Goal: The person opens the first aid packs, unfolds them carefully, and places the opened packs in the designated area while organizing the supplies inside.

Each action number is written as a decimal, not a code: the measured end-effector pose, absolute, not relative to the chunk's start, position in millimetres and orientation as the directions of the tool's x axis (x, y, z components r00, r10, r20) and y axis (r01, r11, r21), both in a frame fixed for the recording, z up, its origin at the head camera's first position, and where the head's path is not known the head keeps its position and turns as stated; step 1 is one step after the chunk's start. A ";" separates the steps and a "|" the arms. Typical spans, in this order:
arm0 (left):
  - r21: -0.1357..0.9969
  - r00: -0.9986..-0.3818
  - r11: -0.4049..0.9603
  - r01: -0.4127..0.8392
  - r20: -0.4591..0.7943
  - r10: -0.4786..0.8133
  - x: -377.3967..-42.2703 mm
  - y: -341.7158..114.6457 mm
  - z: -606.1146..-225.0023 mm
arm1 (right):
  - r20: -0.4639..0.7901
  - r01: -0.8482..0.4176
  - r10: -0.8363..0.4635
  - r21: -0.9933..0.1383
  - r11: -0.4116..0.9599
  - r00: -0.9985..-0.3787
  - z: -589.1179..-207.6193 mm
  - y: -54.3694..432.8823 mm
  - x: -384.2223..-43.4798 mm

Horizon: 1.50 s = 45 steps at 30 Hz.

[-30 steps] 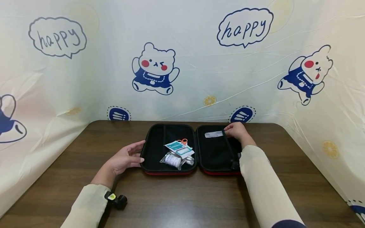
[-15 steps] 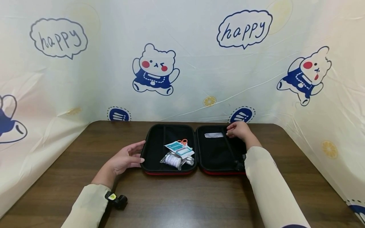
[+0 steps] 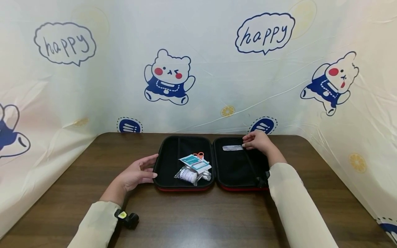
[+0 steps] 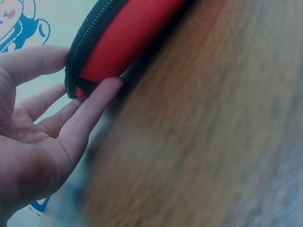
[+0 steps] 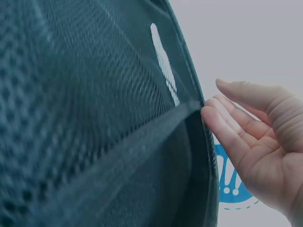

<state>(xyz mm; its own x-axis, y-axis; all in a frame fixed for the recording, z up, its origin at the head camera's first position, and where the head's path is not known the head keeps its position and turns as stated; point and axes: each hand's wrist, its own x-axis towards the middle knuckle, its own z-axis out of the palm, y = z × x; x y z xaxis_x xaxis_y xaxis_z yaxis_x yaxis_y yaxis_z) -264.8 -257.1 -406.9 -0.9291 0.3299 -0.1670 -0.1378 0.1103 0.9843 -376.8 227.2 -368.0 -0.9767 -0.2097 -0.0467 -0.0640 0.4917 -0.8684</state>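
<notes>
A black-lined zip case (image 3: pixel 169 165) with a red shell lies spread flat on the table. My left hand (image 3: pixel 136 173) is at its left side; thumb and fingers, nearly straight, press on the rim. The red shell (image 4: pixel 118 47) and zip show close up in the left wrist view. In the left half lie orange-handled scissors (image 3: pixel 200 155), teal-and-white packets (image 3: pixel 194 162) and a white roll in clear plastic (image 3: pixel 187 174). My right hand (image 3: pixel 260 142) is over the far edge of the right half. Its fingertips touch the mesh pocket's band (image 5: pixel 142 142) at the rim, thumb apart.
A white label strip (image 3: pixel 232 148) shows at the right half's mesh pocket. The brown wooden table (image 3: pixel 198 217) ends just behind the case. A printed curtain (image 3: pixel 211 79) hangs along the back and sides. A black wrist camera (image 3: pixel 131 220) sits on my left wrist.
My right forearm has shifted right. Its fingers slid a little right along the case's far edge, then back left to the label's end. My left hand and the contents stay in place.
</notes>
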 end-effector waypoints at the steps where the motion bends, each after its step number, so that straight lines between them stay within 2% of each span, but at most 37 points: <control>1: 0.985 -0.929 0.108 -0.137 -0.166 0.330 -264.7 -257.2 -406.9 | -0.044 -0.072 -0.220 -0.867 0.493 -0.975 -367.0 225.3 -376.0; 11: 0.987 -0.925 0.098 -0.128 -0.154 0.346 -264.5 -255.9 -403.1 | -0.008 -0.146 -0.298 -0.860 0.489 -0.954 -356.3 200.9 -368.5; 25: 0.985 -0.928 0.104 -0.136 -0.164 0.335 -265.4 -256.1 -409.5 | -0.007 -0.201 -0.396 -0.853 0.482 -0.918 -361.9 171.7 -367.9; 39: 0.986 -0.929 0.100 -0.132 -0.159 0.333 -263.7 -257.1 -408.0 | -0.052 -0.195 -0.441 -0.845 0.497 -0.896 -357.6 131.4 -368.5; 45: 0.987 -0.925 0.102 -0.122 -0.150 0.348 -264.0 -256.8 -408.5 | -0.112 -0.164 -0.466 -0.844 0.511 -0.878 -354.5 116.3 -370.8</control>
<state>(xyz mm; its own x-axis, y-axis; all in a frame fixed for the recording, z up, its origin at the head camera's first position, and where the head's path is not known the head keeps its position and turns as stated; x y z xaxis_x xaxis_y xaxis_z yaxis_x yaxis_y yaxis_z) -264.0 -256.8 -408.5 -0.9252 0.3484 -0.1502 -0.1217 0.1023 0.9873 -370.8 116.3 -354.5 -0.8778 -0.4658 -0.1119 -0.1638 0.5114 -0.8436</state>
